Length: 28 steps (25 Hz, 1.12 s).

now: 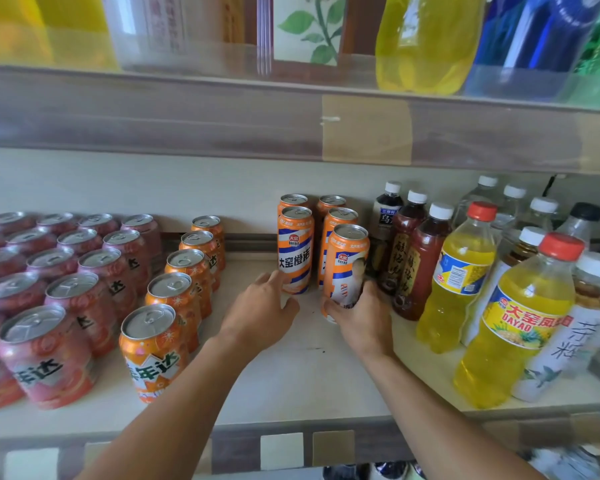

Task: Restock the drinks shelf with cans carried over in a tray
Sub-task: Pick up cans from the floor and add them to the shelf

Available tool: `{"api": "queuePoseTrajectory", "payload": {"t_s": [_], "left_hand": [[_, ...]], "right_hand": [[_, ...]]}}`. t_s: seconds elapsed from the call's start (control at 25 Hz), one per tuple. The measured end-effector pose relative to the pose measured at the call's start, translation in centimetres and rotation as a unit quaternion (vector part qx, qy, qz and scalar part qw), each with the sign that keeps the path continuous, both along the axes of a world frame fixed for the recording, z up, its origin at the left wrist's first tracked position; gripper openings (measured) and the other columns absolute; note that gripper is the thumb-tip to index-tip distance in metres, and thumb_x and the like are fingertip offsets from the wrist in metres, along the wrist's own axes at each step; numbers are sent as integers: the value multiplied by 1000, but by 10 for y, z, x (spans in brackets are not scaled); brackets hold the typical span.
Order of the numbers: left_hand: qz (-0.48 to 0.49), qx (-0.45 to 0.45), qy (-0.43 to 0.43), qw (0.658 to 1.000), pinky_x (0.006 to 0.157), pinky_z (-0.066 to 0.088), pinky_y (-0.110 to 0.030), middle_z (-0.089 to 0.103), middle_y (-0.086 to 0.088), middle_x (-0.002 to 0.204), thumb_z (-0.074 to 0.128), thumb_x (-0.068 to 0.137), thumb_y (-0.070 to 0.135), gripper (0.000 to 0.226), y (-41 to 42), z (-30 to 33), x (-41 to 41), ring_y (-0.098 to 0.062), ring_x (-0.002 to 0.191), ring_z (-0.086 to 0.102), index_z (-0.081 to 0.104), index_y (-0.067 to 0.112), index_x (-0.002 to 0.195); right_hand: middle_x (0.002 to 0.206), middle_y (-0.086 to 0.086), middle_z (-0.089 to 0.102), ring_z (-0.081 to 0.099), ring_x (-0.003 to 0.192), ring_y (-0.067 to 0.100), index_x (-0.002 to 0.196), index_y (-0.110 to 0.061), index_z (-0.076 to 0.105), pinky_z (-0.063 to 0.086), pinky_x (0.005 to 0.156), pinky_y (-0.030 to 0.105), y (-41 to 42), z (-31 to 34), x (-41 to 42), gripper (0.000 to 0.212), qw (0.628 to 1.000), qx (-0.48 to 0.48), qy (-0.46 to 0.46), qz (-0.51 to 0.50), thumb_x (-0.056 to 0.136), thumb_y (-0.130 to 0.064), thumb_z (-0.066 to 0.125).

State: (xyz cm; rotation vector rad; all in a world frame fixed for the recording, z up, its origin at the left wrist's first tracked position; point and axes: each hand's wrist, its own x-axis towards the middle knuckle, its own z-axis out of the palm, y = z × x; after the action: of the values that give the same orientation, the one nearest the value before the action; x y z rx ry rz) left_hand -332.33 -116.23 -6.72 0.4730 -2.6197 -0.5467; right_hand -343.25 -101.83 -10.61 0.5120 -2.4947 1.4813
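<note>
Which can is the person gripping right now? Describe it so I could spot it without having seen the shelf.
On the lower shelf, find the tall orange-and-white cans standing in two short columns in the middle, between the short cans on the left and the bottles on the right. The gripped can is the front one of the right column, held low by the right hand. Unlike its neighbours, it shows a pale picture panel.
</note>
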Motion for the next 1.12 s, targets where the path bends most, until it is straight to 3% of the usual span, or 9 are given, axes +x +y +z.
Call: {"api": "queuePoseTrajectory", "payload": {"t_s": [0.08,0.44,0.76,0.92,1.04,1.12], "left_hand": [[0,2,1,1000,88,53,-36,53,-1,131,52,94,35,44,0,1,-1,-20,111,57,43,24,135],[-6,7,0,1000,87,53,-35,51,-1,135,51,95,37,48,-3,1,6,-18,112,56,40,26,141],[-17,-2,-2,1000,89,54,-39,50,0,136,50,94,39,46,3,6,20,-20,114,56,40,26,138],[-20,-15,-11,1000,86,54,-39,51,0,134,49,95,39,45,7,9,29,-21,113,56,40,25,137],[-6,-31,27,999,79,51,-38,55,-2,127,48,93,37,40,13,17,37,-24,109,56,44,23,130],[-18,-26,45,998,78,49,-37,55,-2,125,48,94,37,37,20,20,43,-23,110,55,45,22,128]], "right_hand": [[108,0,60,56,85,12,112,-15,54,38,61,15,-2,0,-1,57,1000,-2,-6,9,70,-34,87],[115,4,61,61,99,19,116,-15,51,50,78,29,-7,-2,-6,59,1000,1,-12,10,72,-34,85],[115,3,62,62,100,19,119,-17,53,52,80,31,-2,5,7,59,998,30,-43,16,72,-38,83],[117,-4,63,61,107,15,123,-22,55,48,80,24,14,17,34,53,997,69,15,17,79,-43,77],[128,2,57,52,120,20,131,-15,52,39,86,23,30,30,62,53,990,129,60,-2,87,-38,70],[130,5,56,51,122,21,132,-13,52,40,92,26,39,36,80,52,985,138,96,-33,90,-39,66]]}}
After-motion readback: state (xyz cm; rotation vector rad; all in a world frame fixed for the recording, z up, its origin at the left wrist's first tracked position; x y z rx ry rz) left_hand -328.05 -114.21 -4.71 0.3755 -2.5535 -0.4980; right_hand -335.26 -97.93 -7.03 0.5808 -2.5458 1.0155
